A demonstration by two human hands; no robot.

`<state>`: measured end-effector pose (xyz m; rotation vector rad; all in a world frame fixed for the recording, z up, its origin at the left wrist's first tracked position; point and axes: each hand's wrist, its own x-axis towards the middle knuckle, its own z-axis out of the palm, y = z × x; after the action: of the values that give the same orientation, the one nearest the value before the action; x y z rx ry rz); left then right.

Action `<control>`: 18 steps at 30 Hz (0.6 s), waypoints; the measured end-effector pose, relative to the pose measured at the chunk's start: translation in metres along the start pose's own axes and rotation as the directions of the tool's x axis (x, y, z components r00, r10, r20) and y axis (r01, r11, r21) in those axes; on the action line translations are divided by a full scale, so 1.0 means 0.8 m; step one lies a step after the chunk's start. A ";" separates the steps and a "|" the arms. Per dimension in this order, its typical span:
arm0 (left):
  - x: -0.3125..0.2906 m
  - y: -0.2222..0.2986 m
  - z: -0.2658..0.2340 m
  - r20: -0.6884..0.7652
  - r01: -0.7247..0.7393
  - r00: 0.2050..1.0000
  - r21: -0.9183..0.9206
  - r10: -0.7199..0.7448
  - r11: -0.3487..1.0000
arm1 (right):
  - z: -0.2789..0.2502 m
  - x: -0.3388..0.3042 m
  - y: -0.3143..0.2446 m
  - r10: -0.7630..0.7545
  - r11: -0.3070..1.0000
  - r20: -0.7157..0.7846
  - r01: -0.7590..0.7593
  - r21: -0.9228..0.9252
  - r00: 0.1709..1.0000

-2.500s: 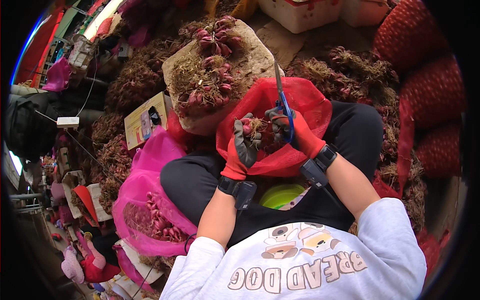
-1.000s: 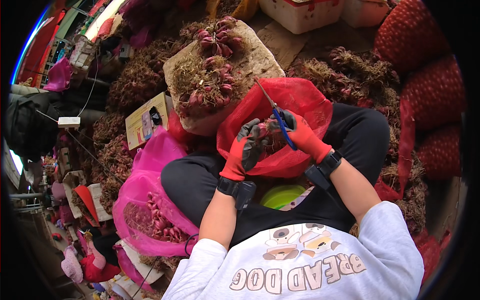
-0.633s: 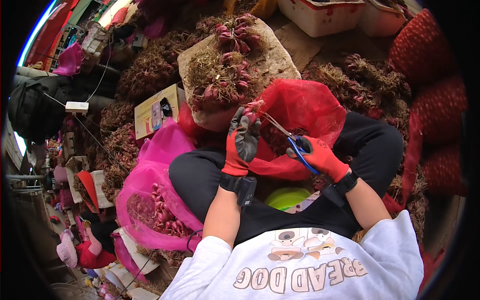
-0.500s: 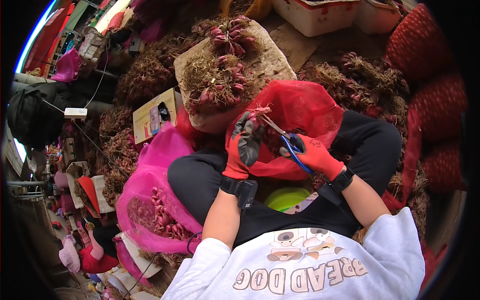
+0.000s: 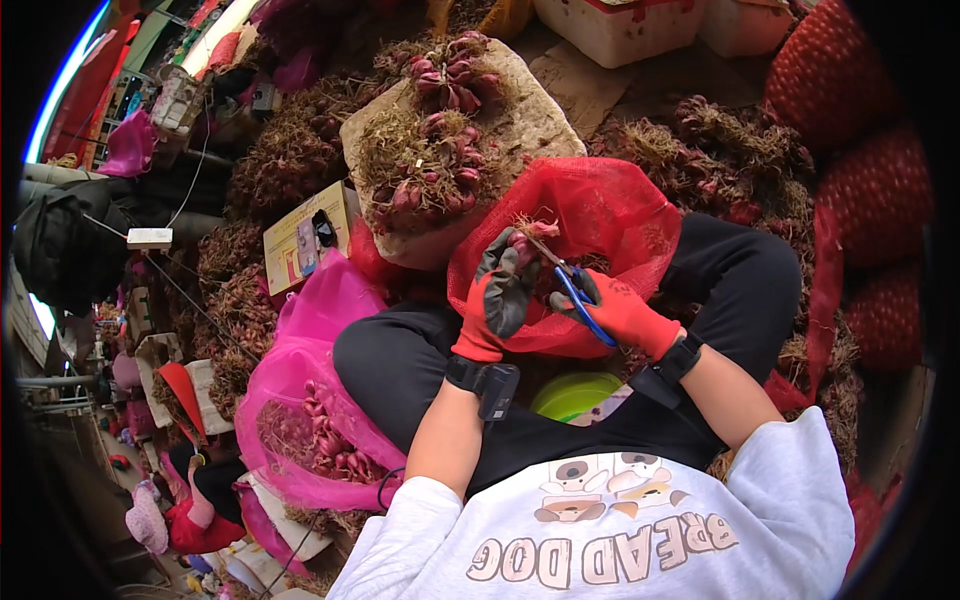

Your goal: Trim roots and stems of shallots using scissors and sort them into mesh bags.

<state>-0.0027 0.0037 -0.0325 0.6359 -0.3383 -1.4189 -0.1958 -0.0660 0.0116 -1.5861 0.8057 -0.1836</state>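
Bulb [image 5: 521, 246], purplish with a dry fringe at its upper end, sits in your left hand [image 5: 500, 290], above the left part of the red mesh bag [image 5: 630, 205]; your left grip is curled in, gloved fingers holding the bulb near their tips; your right hand [image 5: 618, 310] has its grip wrapped round the blue handles of the scissors [image 5: 578, 297]; blades point up and left, ends at the fringe; how far they are spread, too small to tell; red mesh bag rests between your bent legs, mouth upward; pale block [image 5: 545, 115] stands beyond it, carrying bulb bunches [image 5: 440, 165]; pink mesh bag [image 5: 315, 300] lies by your left leg, with loose bulbs [image 5: 335, 440] inside; green basin [image 5: 575, 396] shows below the red bag, nearer you.
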 end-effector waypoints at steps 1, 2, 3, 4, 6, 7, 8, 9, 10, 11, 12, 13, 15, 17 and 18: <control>-0.001 0.000 0.006 -0.013 0.006 1.000 0.018 -0.006 1.000 | 0.002 0.002 0.004 0.011 1.000 0.011 -0.011 -0.028 1.000; -0.002 0.000 0.008 -0.026 0.013 1.000 0.035 -0.012 0.999 | 0.004 0.004 0.008 0.023 0.998 0.021 -0.022 -0.058 1.000; -0.001 -0.001 0.008 0.007 -0.010 1.000 0.053 0.010 0.999 | 0.005 0.005 0.010 0.035 0.996 0.031 -0.032 -0.087 0.999; -0.001 -0.003 0.006 0.040 -0.034 0.999 0.070 0.031 0.997 | 0.005 0.004 0.010 0.020 0.986 0.004 -0.019 -0.163 1.000; -0.003 -0.003 0.011 0.066 -0.065 0.996 0.075 0.060 0.995 | 0.008 0.002 0.008 -0.013 0.951 -0.043 -0.001 -0.308 0.999; -0.005 -0.003 0.014 0.060 -0.073 0.996 0.062 0.069 0.995 | 0.009 0.001 0.009 -0.013 0.937 -0.073 -0.013 -0.349 0.997; -0.006 -0.003 0.019 0.056 -0.080 0.995 0.047 0.077 0.996 | 0.010 -0.001 0.011 -0.013 0.921 -0.105 -0.029 -0.390 0.994; -0.006 -0.004 0.020 0.006 -0.059 0.998 0.108 0.059 0.992 | 0.011 -0.002 0.013 -0.013 0.902 -0.137 -0.047 -0.429 0.991; -0.005 -0.004 0.021 -0.046 -0.035 0.998 0.167 0.043 0.985 | 0.010 -0.001 0.019 -0.012 0.885 -0.151 -0.060 -0.463 0.988; -0.005 -0.002 0.021 -0.098 -0.012 0.995 0.227 0.035 0.974 | 0.010 0.002 0.024 -0.016 0.865 -0.164 -0.068 -0.496 0.986; -0.004 -0.001 0.018 -0.111 -0.013 0.993 0.225 0.038 0.974 | 0.008 0.005 0.027 -0.020 0.845 -0.176 -0.078 -0.529 0.984; -0.002 -0.002 0.011 -0.124 -0.013 0.991 0.222 0.042 0.975 | 0.004 0.006 0.028 0.028 0.865 -0.137 -0.092 -0.493 0.990; -0.001 -0.003 0.005 -0.151 -0.033 0.986 0.212 0.066 0.977 | -0.001 0.011 0.027 0.113 0.900 -0.051 -0.124 -0.417 0.992; -0.004 -0.005 0.004 -0.180 -0.070 0.978 0.196 0.106 0.978 | -0.005 0.005 0.023 0.127 0.928 -0.075 -0.146 -0.344 0.989; -0.003 -0.002 0.004 -0.182 -0.096 0.973 0.229 0.140 0.969 | -0.006 0.003 0.023 0.134 0.939 -0.086 -0.155 -0.307 0.987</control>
<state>-0.0061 0.0052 -0.0307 0.9148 -0.3726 -1.2015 -0.2038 -0.0710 -0.0047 -1.8156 1.0368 0.0020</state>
